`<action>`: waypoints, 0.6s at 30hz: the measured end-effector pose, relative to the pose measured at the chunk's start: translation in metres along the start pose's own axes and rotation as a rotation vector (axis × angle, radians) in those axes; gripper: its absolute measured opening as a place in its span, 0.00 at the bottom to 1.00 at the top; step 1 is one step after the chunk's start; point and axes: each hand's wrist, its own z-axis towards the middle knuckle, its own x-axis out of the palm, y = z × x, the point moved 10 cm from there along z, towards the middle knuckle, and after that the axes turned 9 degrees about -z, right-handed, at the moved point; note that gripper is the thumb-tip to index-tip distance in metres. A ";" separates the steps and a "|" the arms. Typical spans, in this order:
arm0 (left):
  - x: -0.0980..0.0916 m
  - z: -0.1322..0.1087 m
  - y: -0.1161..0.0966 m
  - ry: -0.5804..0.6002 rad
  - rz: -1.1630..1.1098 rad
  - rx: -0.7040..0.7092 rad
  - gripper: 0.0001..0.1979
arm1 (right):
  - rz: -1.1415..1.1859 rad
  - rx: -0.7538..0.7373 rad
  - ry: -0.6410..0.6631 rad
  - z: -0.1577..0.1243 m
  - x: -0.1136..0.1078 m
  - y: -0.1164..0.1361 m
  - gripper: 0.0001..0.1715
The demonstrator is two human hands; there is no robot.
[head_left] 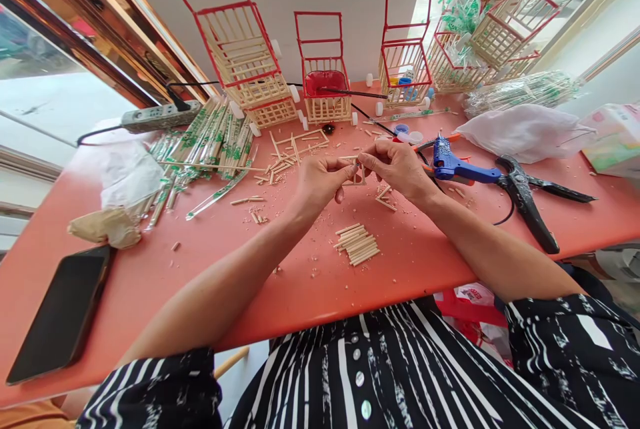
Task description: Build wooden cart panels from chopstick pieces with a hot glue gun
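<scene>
My left hand [324,182] and my right hand [395,165] meet over the middle of the table, both closed with fingertips pinched. Between them they hold a small frame of wooden sticks [356,182], partly hidden by the fingers. Just below lies a pile of short cut sticks [357,244]. An angled piece of joined sticks [384,201] rests under my right hand. Beyond my left hand, a flat stick frame [300,142] lies among scattered short pieces. A blue glue gun [463,163] is to the right of my right hand.
Miniature stick carts with red trim [327,95] stand along the back. Black-handled cutters [530,192] lie at right. Wrapped chopsticks [210,142], a power strip [160,115] and a phone [60,312] are at left. A white bag [525,132] sits back right.
</scene>
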 end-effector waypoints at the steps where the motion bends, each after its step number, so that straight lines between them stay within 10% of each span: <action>1: 0.000 0.000 0.000 -0.003 -0.002 -0.001 0.10 | 0.002 -0.004 0.004 0.000 0.000 0.000 0.27; 18: 0.003 0.000 0.002 -0.019 0.014 -0.040 0.11 | 0.056 -0.006 0.024 0.000 0.005 -0.010 0.30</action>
